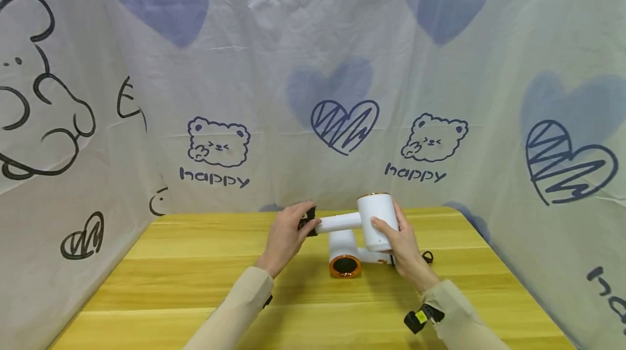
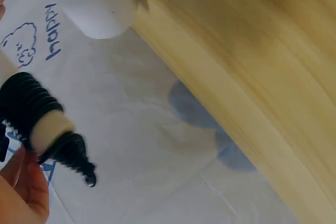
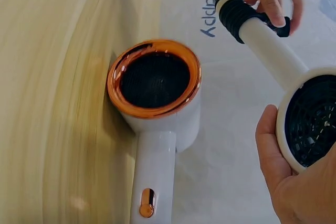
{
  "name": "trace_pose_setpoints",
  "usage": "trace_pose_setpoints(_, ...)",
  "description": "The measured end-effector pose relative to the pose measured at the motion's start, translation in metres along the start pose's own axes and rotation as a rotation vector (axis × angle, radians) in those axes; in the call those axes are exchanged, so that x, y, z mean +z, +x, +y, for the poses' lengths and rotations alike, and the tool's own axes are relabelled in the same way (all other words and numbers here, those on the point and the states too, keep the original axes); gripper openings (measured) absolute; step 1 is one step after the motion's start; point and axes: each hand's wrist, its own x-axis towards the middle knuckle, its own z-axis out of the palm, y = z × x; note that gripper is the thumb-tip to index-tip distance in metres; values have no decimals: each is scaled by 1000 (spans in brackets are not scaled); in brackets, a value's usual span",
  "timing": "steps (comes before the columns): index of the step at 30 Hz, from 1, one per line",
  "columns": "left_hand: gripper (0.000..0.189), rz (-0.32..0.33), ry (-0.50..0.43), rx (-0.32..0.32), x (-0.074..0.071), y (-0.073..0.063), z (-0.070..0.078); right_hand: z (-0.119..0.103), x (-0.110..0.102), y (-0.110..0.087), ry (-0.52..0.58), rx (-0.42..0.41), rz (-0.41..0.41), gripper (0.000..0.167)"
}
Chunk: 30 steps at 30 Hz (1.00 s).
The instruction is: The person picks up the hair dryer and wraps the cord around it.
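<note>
My right hand (image 1: 406, 247) grips the barrel of a white hair dryer (image 1: 375, 222), raised above the table with its handle pointing left. Black cord (image 3: 233, 17) is coiled round the end of that handle. There my left hand (image 1: 288, 236) pinches the black cord, thumb and fingers together; in the left wrist view the coils (image 2: 29, 100) show beside the fingertips. Behind and below, a second white hair dryer (image 1: 342, 244) rests on the table, its copper-rimmed mouth (image 3: 155, 80) facing me and its handle pointing right.
The yellow wooden table (image 1: 195, 279) has its back edge close to a pale printed cloth (image 1: 274, 100). Cloth also hangs on the left and right sides. A short loop of black cord (image 1: 428, 256) lies on the table right of the second hair dryer.
</note>
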Motion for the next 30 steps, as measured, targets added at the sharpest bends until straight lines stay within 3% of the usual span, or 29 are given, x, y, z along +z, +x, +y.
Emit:
trace_pose_setpoints(1, 41, -9, -7, 0, -1, -1, -1, 0, 0, 0, -4, 1, -2, 82)
trace_pose_setpoints(3, 53, -95, -88, -54, -4, -1, -5, -1, 0, 0, -24, -3, -9, 84)
trace_pose_setpoints(7, 69, -408, -387, -301, -19, 2, -14, -1, -4, -2, -91, -57, -62, 86)
trace_pose_setpoints(9, 67, -542, -481, -394, -28, 3, -18, -1, -6, -2, -116, -101, -107, 88)
trace_pose_setpoints(11, 55, -661, -514, -409, -36, 5, -22, 0, -6, -2, -142, -147, -167, 89)
trace_pose_setpoints(14, 43, -774, -504, -386, -45, 5, -26, 1, -5, 0, -171, -203, -261, 92)
trace_pose_setpoints(18, 35, -832, -473, -382, -53, 1, -30, 4, -1, 4, -201, -226, -369, 89)
trace_pose_setpoints(23, 31, -845, -422, -342, -58, -10, -37, 5, 6, 7, -244, -206, -463, 81)
trace_pose_setpoints(30, 27, -783, -405, -291, -67, -19, -47, 3, 18, 14, -436, -218, -466, 91)
